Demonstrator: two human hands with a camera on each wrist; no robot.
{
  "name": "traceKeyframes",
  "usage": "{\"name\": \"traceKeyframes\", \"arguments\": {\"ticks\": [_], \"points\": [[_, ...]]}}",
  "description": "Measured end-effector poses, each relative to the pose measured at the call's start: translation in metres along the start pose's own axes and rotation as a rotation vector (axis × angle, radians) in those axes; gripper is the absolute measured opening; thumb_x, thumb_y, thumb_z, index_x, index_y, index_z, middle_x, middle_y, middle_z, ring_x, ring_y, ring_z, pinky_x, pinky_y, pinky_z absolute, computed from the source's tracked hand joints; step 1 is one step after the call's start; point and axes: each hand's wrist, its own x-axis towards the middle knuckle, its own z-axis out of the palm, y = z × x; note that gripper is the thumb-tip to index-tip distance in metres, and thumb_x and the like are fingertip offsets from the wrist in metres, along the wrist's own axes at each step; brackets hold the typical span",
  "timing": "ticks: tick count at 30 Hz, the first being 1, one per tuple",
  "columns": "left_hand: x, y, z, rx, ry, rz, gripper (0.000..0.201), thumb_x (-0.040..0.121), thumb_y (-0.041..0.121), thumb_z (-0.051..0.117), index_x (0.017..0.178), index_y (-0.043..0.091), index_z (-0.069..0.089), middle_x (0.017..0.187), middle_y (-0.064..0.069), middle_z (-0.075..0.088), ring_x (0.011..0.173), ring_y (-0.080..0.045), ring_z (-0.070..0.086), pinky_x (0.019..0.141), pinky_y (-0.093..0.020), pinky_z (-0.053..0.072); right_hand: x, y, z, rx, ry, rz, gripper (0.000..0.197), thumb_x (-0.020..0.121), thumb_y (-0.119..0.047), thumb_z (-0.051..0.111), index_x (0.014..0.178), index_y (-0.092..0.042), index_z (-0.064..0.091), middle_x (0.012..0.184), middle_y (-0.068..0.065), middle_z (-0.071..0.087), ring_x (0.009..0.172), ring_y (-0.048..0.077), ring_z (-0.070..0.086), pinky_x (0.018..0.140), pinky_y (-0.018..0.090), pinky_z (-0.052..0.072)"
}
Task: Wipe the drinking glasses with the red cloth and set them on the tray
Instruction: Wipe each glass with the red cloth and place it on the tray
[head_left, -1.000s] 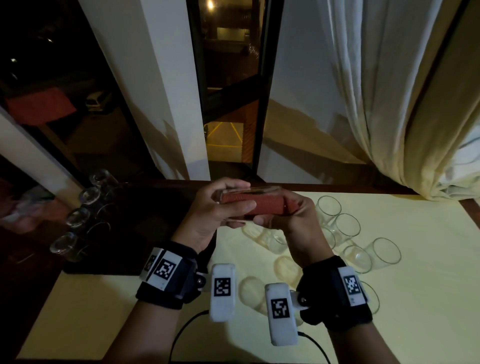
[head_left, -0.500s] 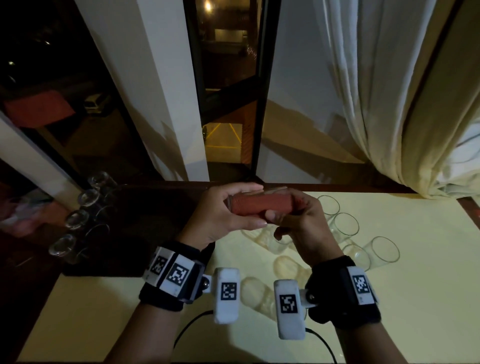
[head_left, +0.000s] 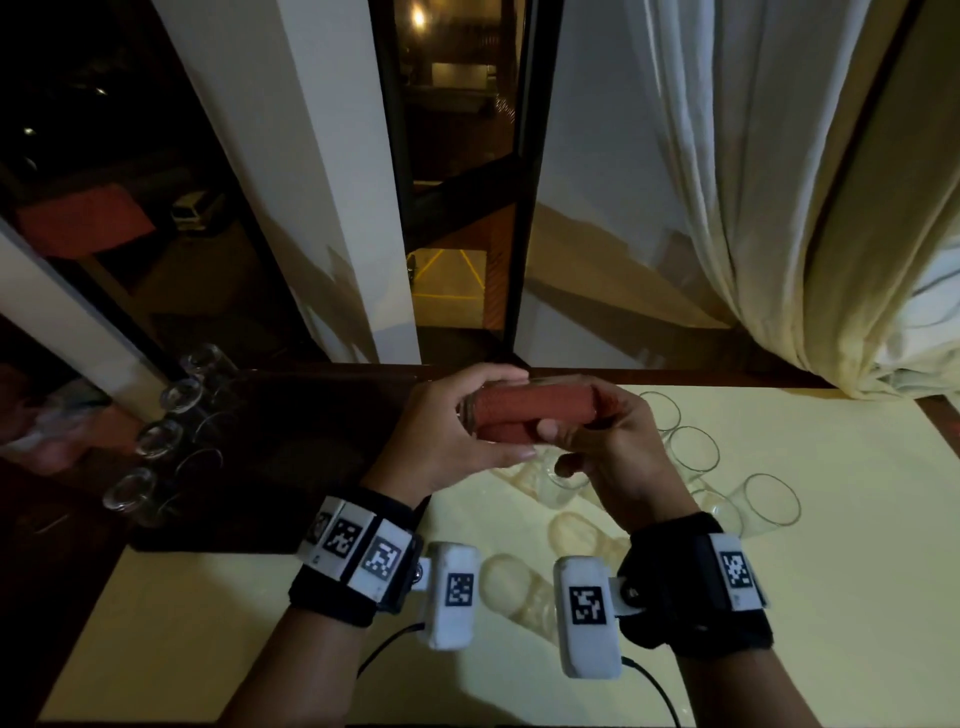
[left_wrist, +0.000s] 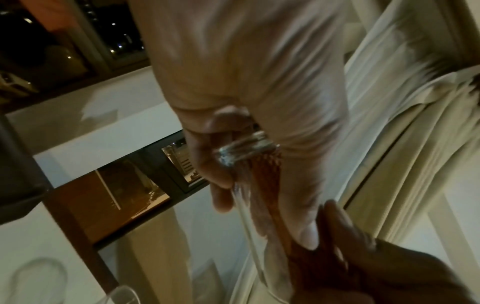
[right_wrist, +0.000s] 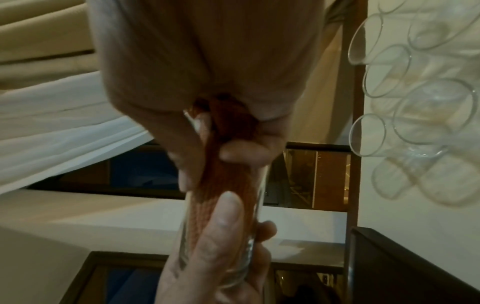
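Observation:
I hold a clear drinking glass (head_left: 470, 415) on its side above the table, with the red cloth (head_left: 535, 415) stuffed inside it. My left hand (head_left: 493, 415) grips the base end of the glass (left_wrist: 244, 152), thumb along its wall. My right hand (head_left: 576, 441) pinches the bunched cloth (right_wrist: 226, 179) at the mouth of the glass (right_wrist: 257, 205). The dark tray (head_left: 291, 467) lies to the left, beside my left hand, with several upright glasses (head_left: 156, 436) along its left edge.
Several clear glasses (head_left: 769, 499) lie or stand on the pale yellow table (head_left: 857, 597) below and right of my hands, also seen as a cluster of glasses (right_wrist: 415, 102). A window and a cream curtain (head_left: 779, 208) rise behind the table's far edge.
Both hands have shifted slightly to the right with the glass. My left wrist has rolled, and the cloth stays inside the glass.

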Motion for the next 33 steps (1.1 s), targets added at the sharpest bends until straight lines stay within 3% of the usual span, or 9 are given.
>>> {"name": "traceKeyframes", "arguments": {"ticks": [3,8,14,17,20,22,28,31,33], "points": [[-0.001,-0.002,0.002,-0.094,-0.011,-0.098,0.073,0.055,0.027,0.098,0.119,0.037,0.063,0.113,0.022,0.069,0.099,-0.004,0.069,0.082,-0.024,0.058,0.002,0.003,0.001,0.053,0.037,-0.083,0.038,0.051,0.007,0.073,0.088,-0.004,0.068,0.09,0.018,0.067,0.076,0.027,0.061,0.057,0.029,0.048],[-0.003,0.007,-0.001,-0.294,0.01,-0.286,0.063,0.055,0.049,0.082,0.109,0.022,0.066,0.077,0.003,0.074,0.047,-0.016,0.06,0.045,-0.02,0.044,0.003,0.002,0.006,0.037,0.026,-0.073,0.039,0.044,0.011,0.068,0.067,-0.021,0.067,0.081,0.006,0.067,0.078,0.023,0.061,0.059,0.033,0.05],[-0.011,0.004,-0.011,-0.041,0.075,0.007,0.066,0.059,0.018,0.097,0.117,0.028,0.067,0.109,0.017,0.071,0.103,-0.001,0.066,0.085,-0.018,0.054,0.003,-0.005,0.01,0.03,-0.081,0.028,0.046,0.062,-0.001,0.076,0.106,0.004,0.064,0.087,0.012,0.068,0.064,0.018,0.063,0.043,0.025,0.045],[-0.012,0.003,-0.01,-0.12,0.057,-0.069,0.075,0.056,0.017,0.098,0.122,0.027,0.063,0.111,0.011,0.069,0.096,-0.004,0.068,0.079,-0.02,0.056,0.006,-0.004,0.013,0.036,-0.046,-0.063,0.04,0.051,0.007,0.074,0.09,-0.001,0.067,0.083,0.016,0.066,0.067,0.022,0.059,0.047,0.024,0.044],[-0.012,0.007,-0.008,-0.327,0.007,-0.284,0.069,0.056,0.044,0.085,0.117,0.021,0.062,0.086,-0.001,0.074,0.051,-0.014,0.061,0.047,-0.019,0.046,0.006,-0.001,0.018,0.061,-0.015,-0.102,0.039,0.039,0.013,0.065,0.067,-0.015,0.069,0.075,0.007,0.067,0.071,0.022,0.06,0.053,0.027,0.05],[-0.012,0.008,-0.007,-0.346,0.074,-0.288,0.063,0.057,0.048,0.082,0.109,0.017,0.065,0.071,0.0,0.071,0.042,-0.013,0.054,0.042,-0.019,0.039,0.004,0.001,0.021,0.03,-0.002,-0.099,0.039,0.038,0.012,0.062,0.064,-0.016,0.069,0.075,0.005,0.068,0.072,0.022,0.062,0.053,0.029,0.051],[-0.019,0.006,-0.013,-0.086,0.075,-0.011,0.063,0.058,0.024,0.095,0.114,0.031,0.067,0.116,0.019,0.068,0.104,-0.001,0.067,0.083,-0.019,0.055,0.001,0.001,0.013,0.031,-0.072,0.016,0.04,0.059,0.0,0.076,0.097,0.001,0.067,0.083,0.009,0.066,0.064,0.022,0.062,0.041,0.025,0.044],[-0.019,0.005,-0.008,-0.093,0.091,0.016,0.065,0.059,0.019,0.095,0.115,0.032,0.065,0.115,0.022,0.068,0.106,-0.003,0.066,0.085,-0.022,0.056,0.003,0.003,0.008,0.037,-0.03,-0.079,0.046,0.055,0.0,0.08,0.097,0.01,0.066,0.087,0.017,0.067,0.068,0.024,0.061,0.048,0.027,0.047],[-0.017,0.007,-0.007,-0.207,0.079,-0.107,0.068,0.054,0.032,0.093,0.115,0.03,0.065,0.107,0.014,0.072,0.089,-0.008,0.071,0.072,-0.025,0.058,0.002,0.002,0.008,0.082,-0.031,-0.152,0.037,0.047,0.001,0.08,0.084,-0.001,0.072,0.089,0.018,0.07,0.078,0.031,0.063,0.059,0.033,0.052]]}}
